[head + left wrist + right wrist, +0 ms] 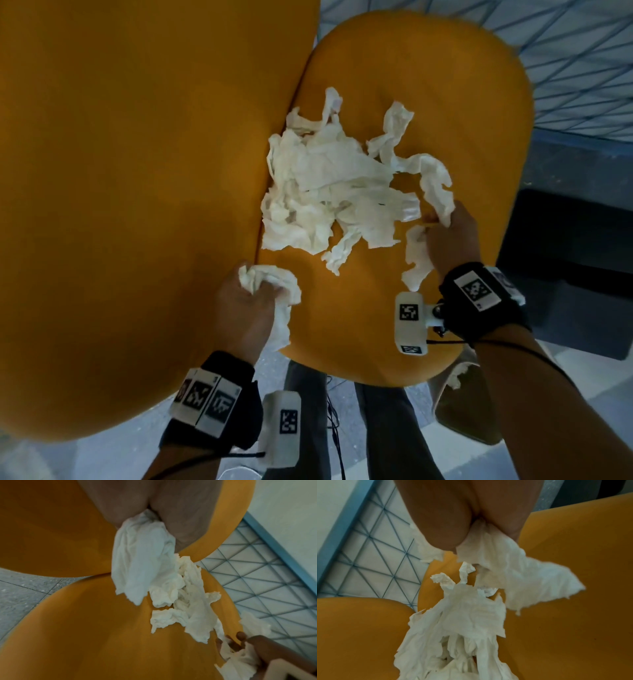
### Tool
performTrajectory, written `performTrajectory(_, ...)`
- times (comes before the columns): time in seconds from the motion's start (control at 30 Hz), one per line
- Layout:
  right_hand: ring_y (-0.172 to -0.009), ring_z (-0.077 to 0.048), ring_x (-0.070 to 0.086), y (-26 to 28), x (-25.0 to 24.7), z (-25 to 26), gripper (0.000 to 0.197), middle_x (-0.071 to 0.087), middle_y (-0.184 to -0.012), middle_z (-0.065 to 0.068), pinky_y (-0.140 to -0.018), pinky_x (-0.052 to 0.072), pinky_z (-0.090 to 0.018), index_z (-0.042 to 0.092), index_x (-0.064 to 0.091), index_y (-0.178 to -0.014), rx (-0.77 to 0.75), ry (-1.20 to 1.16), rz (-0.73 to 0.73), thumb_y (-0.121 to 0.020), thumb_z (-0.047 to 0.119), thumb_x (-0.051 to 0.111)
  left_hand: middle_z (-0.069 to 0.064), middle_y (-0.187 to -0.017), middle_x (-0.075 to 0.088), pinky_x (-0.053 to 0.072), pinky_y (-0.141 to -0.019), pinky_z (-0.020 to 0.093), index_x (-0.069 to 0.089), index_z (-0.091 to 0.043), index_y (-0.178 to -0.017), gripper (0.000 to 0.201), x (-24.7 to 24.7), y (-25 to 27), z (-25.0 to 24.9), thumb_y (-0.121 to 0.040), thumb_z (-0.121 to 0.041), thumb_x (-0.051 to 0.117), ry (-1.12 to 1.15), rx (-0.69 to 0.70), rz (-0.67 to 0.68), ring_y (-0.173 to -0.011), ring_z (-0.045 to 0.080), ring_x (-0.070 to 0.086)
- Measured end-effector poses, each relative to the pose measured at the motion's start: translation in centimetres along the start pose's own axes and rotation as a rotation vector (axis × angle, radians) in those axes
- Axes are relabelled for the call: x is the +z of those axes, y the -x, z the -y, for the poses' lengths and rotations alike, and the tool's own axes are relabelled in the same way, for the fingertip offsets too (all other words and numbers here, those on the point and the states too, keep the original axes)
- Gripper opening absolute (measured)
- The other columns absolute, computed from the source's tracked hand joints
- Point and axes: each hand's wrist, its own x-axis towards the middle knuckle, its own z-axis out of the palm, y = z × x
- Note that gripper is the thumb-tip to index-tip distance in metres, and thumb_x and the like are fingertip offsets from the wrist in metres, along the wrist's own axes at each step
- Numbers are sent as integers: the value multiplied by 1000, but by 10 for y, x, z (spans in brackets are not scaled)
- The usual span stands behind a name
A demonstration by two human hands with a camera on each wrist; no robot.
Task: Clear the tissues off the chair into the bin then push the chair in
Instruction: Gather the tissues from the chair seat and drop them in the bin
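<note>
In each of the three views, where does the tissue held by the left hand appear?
Head: tissue in the left hand, lower centre, at the seat's near-left edge.
Left wrist: top centre, hanging large.
Right wrist: I cannot pick it out.
Shared landmark: tissue pile on the orange seat.

The chair (428, 325) has a mustard-yellow skin that looks smooth and matt, like moulded plastic or tight fabric, though I cannot tell which. The tissues (329, 192) heaped just beyond the fingertips are thin white paper, soft, crumpled and torn at the edges, and the wad bunched inside the curled fingers (270, 293) of the left hand (246, 308) shows the same creased, dull surface. Past the far side of the right hand (448, 240), the floor (582, 68) looks pale and matt, crossed by thin dark lines, and black cloth-like wristbands (479, 308) carry smooth white plastic blocks.
</note>
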Motion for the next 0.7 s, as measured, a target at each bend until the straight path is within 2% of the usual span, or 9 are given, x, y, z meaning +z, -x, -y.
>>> performTrajectory(0.07, -69, -27, 58, -3, 1, 4, 29, 60, -76, -3, -67, 50, -44, 19, 56, -83, 18, -33, 21, -71, 0, 38, 0, -70, 56, 40, -48, 9, 52, -11, -84, 14, -1, 3, -8, -85, 3, 54, 46, 15, -18, -59, 4, 55)
performTrajectory(0.13, -67, -18, 54, -6, 4, 7, 20, 60, -75, 1, -67, 44, -36, 14, 59, -86, 10, -40, 27, -79, 4, 44, -3, -69, 53, 42, -51, 16, 49, -17, -84, 17, 2, 3, -16, -85, 0, 51, 91, 23, -19, -59, 4, 54)
performTrajectory(0.2, -78, -22, 59, -8, 11, 9, 21, 66, -89, -5, -72, 43, -34, 11, 63, -101, 25, -2, 49, -88, 24, 52, -4, -71, 52, 41, -57, 27, 50, -18, -86, 11, 10, 0, -24, -88, -7, 50, 110, 27, 7, -67, 15, 53)
performTrajectory(0.3, -107, -25, 59, -13, 23, 6, 53, 62, -123, -4, -85, 45, -34, 21, 51, -128, 18, 199, 175, -84, 48, 60, -4, -75, 56, 40, -61, 30, 53, -23, -88, 6, 27, -6, -39, -90, -27, 57, 91, 25, 33, -73, 17, 54)
performTrajectory(0.37, -109, -26, 58, -16, 30, 4, 60, 57, -132, -5, -85, 42, -31, 25, 45, -133, 3, 302, 223, -82, 52, 62, -6, -79, 60, 44, -64, 30, 56, -24, -91, 18, 40, -11, -49, -88, -42, 61, 53, 25, 57, -75, 15, 57)
performTrajectory(0.43, -111, -29, 57, -22, 33, 2, 55, 56, -134, -7, -82, 38, -29, 23, 47, -134, -5, 374, 216, -86, 48, 59, -8, -83, 63, 45, -67, 28, 58, -23, -95, 28, 52, -16, -58, -87, -49, 61, -26, 60, 111, -79, 12, 59)
performTrajectory(0.53, -117, -33, 55, -26, 32, 2, 46, 59, -131, -10, -86, 42, -33, 16, 55, -128, -8, 437, 200, -91, 43, 53, -10, -77, 64, 46, -62, 23, 58, -25, -95, 23, 74, -23, -60, -87, -45, 62, -151, 132, 172, -74, 11, 62)
performTrajectory(0.6, -107, -33, 59, -28, 27, 2, 38, 64, -118, -13, -79, 41, -33, 10, 61, -117, -4, 399, 214, -91, 37, 54, -4, -85, 69, 54, -70, 32, 54, -29, -107, 28, 90, -27, -58, -86, -46, 62, -247, 168, 219, -79, 20, 66)
performTrajectory(0.7, -87, -29, 57, -30, 15, -3, 33, 61, -94, -12, -75, 43, -37, 13, 64, -102, 88, 180, 252, -83, 39, 58, 8, -109, 69, 53, -86, 40, 47, -32, -125, 47, 115, -31, -57, -84, -51, 62, -408, 181, 291, -98, 32, 66)
